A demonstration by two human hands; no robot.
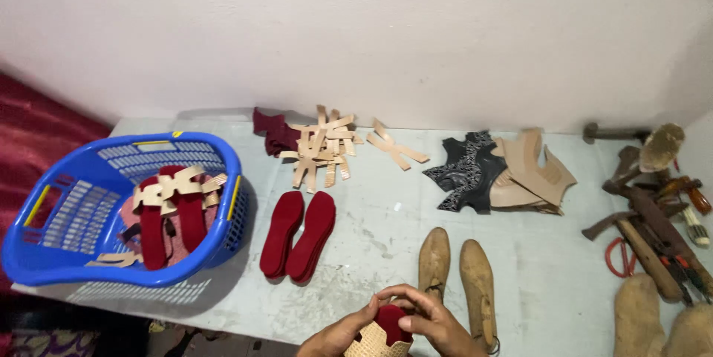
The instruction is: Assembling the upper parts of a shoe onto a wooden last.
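At the bottom edge, my left hand (343,332) and my right hand (434,321) together hold a dark red insole (389,321) with a tan woven strap piece (376,343) over it. Both hands curl around this piece, fingers on its top. Just beyond them two wooden shoe lasts (454,271) lie side by side on the table. A pair of dark red insoles (298,234) lies to the left of the lasts.
A blue plastic basket (56,245) at the left holds red sandals with tan straps. Tan crossed straps (321,143), black and beige cut uppers (499,171) lie near the white wall. Hammers, brushes and red-handled pliers (653,231) crowd the right side of the grey table (386,216).
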